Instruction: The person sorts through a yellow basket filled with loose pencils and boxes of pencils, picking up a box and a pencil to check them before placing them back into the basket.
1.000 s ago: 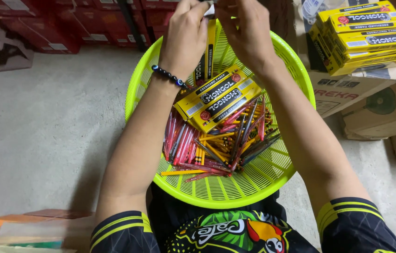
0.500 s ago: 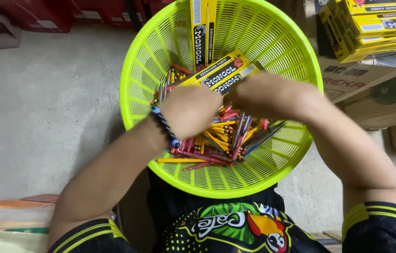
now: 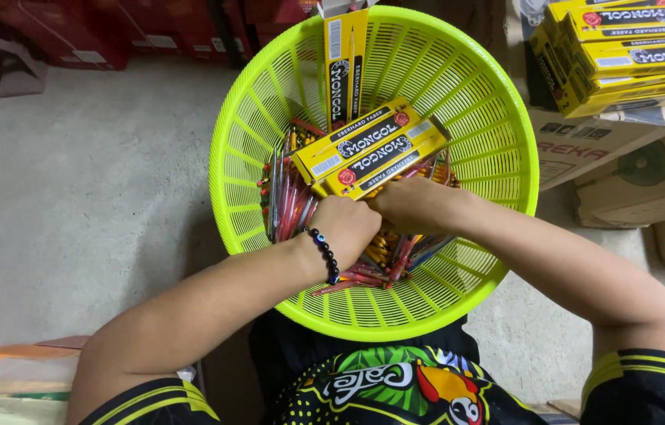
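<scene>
Both hands are down in the lime-green basket (image 3: 498,142), the left hand (image 3: 346,228) and the right hand (image 3: 411,205) curled together over the heap of loose pencils (image 3: 289,208), though whether each grip has closed on any cannot be told. Just beyond the grips lie two yellow pencil boxes (image 3: 368,149). Gathering goes best with the pencils squared parallel before lifting, so none snag in the basket's slots.

Loose pencils (image 3: 289,208), seemingly red-yellow, heaped in basket (image 3: 498,118).
</scene>
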